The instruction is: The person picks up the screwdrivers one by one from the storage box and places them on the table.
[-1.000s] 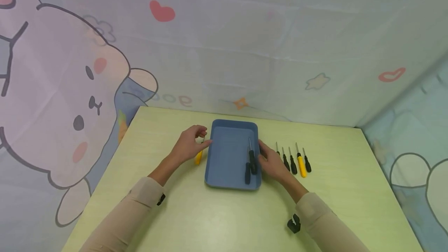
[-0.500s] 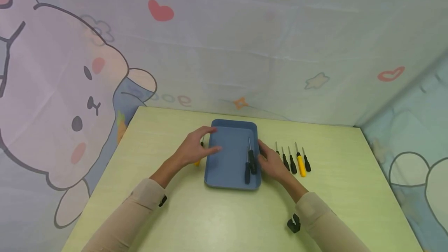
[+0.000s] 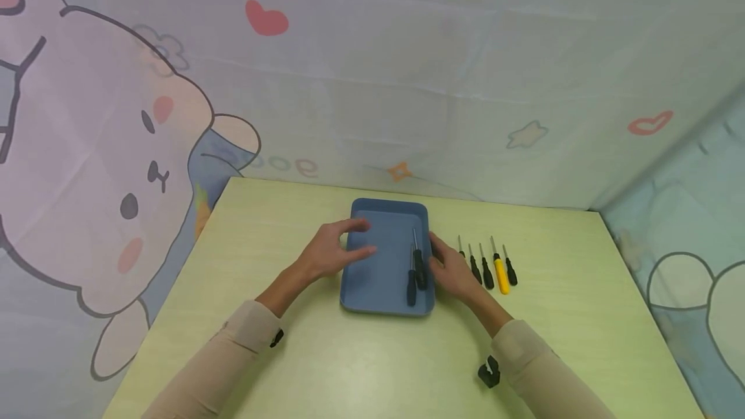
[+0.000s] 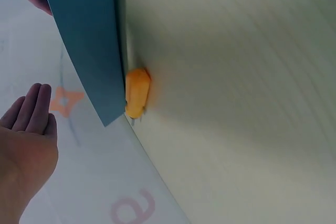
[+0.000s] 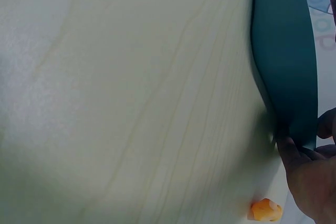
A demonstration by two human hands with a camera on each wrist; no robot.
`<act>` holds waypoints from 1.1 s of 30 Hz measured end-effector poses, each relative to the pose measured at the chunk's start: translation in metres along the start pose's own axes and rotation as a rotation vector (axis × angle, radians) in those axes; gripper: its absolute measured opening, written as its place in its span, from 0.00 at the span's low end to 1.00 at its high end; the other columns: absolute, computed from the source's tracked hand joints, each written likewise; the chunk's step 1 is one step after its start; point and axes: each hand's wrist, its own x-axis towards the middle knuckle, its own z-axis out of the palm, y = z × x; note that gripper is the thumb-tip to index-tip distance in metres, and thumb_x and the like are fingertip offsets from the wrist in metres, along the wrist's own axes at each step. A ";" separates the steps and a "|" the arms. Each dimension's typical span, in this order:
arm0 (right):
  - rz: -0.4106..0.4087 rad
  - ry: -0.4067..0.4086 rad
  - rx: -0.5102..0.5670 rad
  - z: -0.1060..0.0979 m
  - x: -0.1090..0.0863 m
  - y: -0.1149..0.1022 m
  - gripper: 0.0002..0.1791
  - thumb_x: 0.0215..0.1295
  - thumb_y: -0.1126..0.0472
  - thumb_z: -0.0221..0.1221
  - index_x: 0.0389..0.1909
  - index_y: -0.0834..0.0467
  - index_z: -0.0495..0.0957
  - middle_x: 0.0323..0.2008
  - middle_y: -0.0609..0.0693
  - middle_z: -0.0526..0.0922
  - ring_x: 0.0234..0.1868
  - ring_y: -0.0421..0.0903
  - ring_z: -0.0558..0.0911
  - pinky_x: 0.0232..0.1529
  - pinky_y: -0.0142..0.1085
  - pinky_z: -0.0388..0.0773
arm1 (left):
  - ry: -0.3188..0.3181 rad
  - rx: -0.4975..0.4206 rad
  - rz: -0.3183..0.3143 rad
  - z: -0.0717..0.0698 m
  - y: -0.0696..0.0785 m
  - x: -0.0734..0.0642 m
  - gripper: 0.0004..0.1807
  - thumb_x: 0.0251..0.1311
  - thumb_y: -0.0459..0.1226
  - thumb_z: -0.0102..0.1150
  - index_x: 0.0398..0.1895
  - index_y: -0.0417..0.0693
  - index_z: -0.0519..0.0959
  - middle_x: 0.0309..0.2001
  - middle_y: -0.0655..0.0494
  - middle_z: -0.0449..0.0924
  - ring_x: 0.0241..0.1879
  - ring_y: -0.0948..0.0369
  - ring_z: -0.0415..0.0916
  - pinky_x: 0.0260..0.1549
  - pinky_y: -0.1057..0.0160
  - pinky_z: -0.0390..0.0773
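A blue rectangular tray (image 3: 378,286) lies on the table, with two black-handled screwdrivers (image 3: 416,275) along its right side. My left hand (image 3: 328,251) reaches over the tray's left edge, thumb and fingers spread apart with nothing between them. In the left wrist view, that hand (image 4: 31,135) is above the rim, and a yellow-handled screwdriver (image 4: 137,93) lies on the table beside the tray wall; the head view hides it behind the hand. My right hand (image 3: 454,270) holds the tray's right edge, fingers against the outer wall (image 5: 286,56) in the right wrist view.
Right of the tray, several screwdrivers lie side by side on the table (image 3: 372,367), mostly black-handled (image 3: 487,275), one yellow-handled (image 3: 501,275). A printed curtain (image 3: 407,83) hangs behind the table's far edge.
My left hand has moved right, from beside the yellow-handled screwdriver to over the tray's left part, its fingers spreading. The right hand and the tray have stayed in place.
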 end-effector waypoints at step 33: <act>0.019 0.014 -0.013 0.001 0.000 0.002 0.35 0.79 0.69 0.49 0.83 0.69 0.51 0.77 0.68 0.64 0.77 0.62 0.67 0.76 0.55 0.64 | -0.138 -0.025 -0.069 0.053 0.019 0.009 0.49 0.60 0.56 0.75 0.78 0.41 0.68 0.68 0.51 0.78 0.68 0.54 0.74 0.69 0.51 0.73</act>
